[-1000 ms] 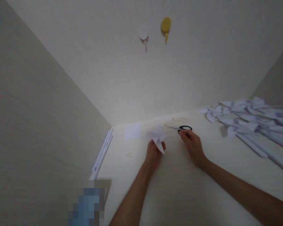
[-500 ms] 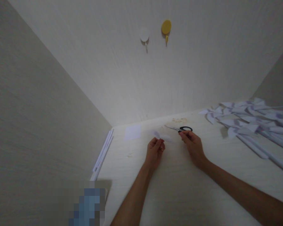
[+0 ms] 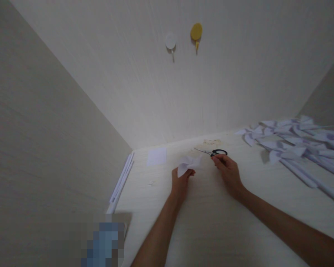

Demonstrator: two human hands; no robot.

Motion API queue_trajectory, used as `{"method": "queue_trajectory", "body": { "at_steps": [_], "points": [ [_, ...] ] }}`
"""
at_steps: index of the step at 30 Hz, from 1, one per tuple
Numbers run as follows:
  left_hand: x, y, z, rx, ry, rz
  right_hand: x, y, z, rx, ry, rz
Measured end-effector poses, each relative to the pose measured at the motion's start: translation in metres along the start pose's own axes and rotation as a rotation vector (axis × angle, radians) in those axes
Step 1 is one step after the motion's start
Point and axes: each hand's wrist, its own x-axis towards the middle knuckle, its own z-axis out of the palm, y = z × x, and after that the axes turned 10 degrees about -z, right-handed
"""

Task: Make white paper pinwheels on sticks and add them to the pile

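Note:
My left hand (image 3: 180,182) pinches a small folded white paper shape (image 3: 188,163), like a pinwheel head, above the pale desk (image 3: 211,222). My right hand (image 3: 227,171) rests a little to the right with fingertips bunched, perhaps on a thin stick that I cannot make out. Black-handled scissors (image 3: 213,152) lie shut on the desk just beyond its fingers.
A heap of finished white paper pinwheels on sticks (image 3: 295,146) fills the right side. A small white paper square (image 3: 156,156) lies at the back left, white strips (image 3: 121,181) along the left wall. Two hooks, white (image 3: 170,41) and yellow (image 3: 196,32), hang on the back wall.
The paper shape in my left hand has turned and spread; its folds looked narrow half a second ago and now face up and left. My right hand has barely moved.

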Motion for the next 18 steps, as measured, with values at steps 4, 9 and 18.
{"method": "queue_trajectory", "body": {
  "at_steps": [4,9,18],
  "points": [
    [0.0009,-0.0007,-0.0023,0.107,0.009,0.049,0.0000,-0.0009,0.0001,0.020,0.010,0.021],
    [0.0032,-0.0056,-0.0040,0.125,0.034,0.085,0.0000,0.0009,0.0003,0.024,0.012,0.020],
    [0.0009,-0.0028,-0.0027,0.188,0.027,0.123,0.0004,0.0001,0.0005,0.029,0.010,0.002]
  ]
}}
